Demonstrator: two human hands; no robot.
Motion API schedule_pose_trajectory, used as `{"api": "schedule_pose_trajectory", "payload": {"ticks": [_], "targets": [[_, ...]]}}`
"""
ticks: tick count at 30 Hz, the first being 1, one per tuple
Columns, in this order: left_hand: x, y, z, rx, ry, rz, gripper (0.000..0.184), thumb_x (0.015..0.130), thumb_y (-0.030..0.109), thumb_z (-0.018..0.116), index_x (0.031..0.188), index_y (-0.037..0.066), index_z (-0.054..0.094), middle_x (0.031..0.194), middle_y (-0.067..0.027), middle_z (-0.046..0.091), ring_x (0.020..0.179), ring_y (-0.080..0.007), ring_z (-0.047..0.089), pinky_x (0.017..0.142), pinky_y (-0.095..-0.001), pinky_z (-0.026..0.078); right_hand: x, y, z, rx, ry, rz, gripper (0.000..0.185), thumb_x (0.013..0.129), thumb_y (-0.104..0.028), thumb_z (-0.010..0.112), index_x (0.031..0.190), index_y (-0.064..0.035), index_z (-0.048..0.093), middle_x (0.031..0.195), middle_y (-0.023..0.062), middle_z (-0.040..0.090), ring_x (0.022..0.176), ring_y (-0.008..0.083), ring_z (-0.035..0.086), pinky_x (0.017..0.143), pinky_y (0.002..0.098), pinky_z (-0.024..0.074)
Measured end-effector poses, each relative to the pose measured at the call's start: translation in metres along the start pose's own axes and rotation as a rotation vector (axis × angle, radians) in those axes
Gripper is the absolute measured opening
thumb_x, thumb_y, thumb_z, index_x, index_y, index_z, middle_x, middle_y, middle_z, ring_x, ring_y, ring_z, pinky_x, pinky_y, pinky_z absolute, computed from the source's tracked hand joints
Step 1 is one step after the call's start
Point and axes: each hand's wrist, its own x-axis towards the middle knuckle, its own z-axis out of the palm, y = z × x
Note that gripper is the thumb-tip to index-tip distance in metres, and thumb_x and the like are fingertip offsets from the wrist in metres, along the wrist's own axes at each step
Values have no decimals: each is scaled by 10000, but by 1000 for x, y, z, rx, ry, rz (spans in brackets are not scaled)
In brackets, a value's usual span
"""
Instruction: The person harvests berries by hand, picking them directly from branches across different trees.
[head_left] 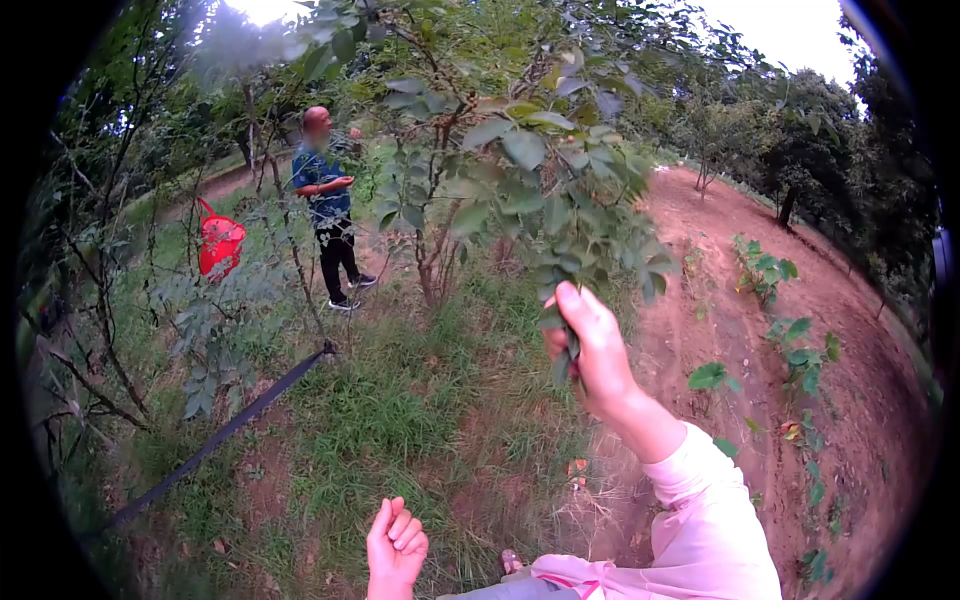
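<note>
My right hand point(592, 345) is raised in front of me, its fingers and thumb closed around the leafy end of a branch point(560, 215). The branch hangs from a shrubby tree point(440, 140) with small brownish clusters point(470, 105) among its leaves. Low in the view, my left hand point(397, 545) is held above the grass, apart from the branch. Its fingers are curled in towards the palm, and whatever they may hold is hidden.
Another person point(325, 205) stands in the grass beyond the tree. A red bag point(221, 245) hangs among branches at left. A dark strap point(225, 435) slants up to a thin stem. Bare reddish soil point(690, 290) with leafy plants point(765, 270) lies at right.
</note>
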Motion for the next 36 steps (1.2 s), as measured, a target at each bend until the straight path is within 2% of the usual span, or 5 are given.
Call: {"api": "schedule_pose_trajectory", "payload": {"ticks": [4,10,14,18,36], "targets": [[0,12,41,244,-46,156,233,1005,204,518,1081,18,637,560,72,320,457,-31,277,400,-195,227,-66,96,11,-113,-90,66,384,1010,-446,460,903,-86,539,714,-39,463,647,62,432,598,224,351],[2,17,89,523,11,300,215,993,168,539,1106,10,630,565,79,301,454,-20,253,386,-189,207,-136,166,28,-237,-19,77,330,1033,-320,445,956,-25,571,682,20,526,644,106,512,605,282,421],[6,19,110,628,22,353,224,962,158,589,1101,-12,630,560,105,309,459,-13,237,419,-200,189,-166,201,38,-371,-50,-64,169,971,-148,552,945,15,586,660,140,559,541,268,561,533,348,437],[12,18,125,743,15,377,252,951,157,612,1122,-27,634,562,107,330,464,-14,249,430,-205,192,-180,225,46,-490,-95,-100,143,948,-141,577,944,2,573,710,191,623,626,380,620,506,442,445],[69,10,152,1379,171,462,224,898,164,687,1058,7,705,659,88,508,507,-2,313,459,-204,203,-193,263,37,-526,-204,-180,96,914,-66,598,962,2,551,763,179,590,615,349,582,516,410,432]]}}
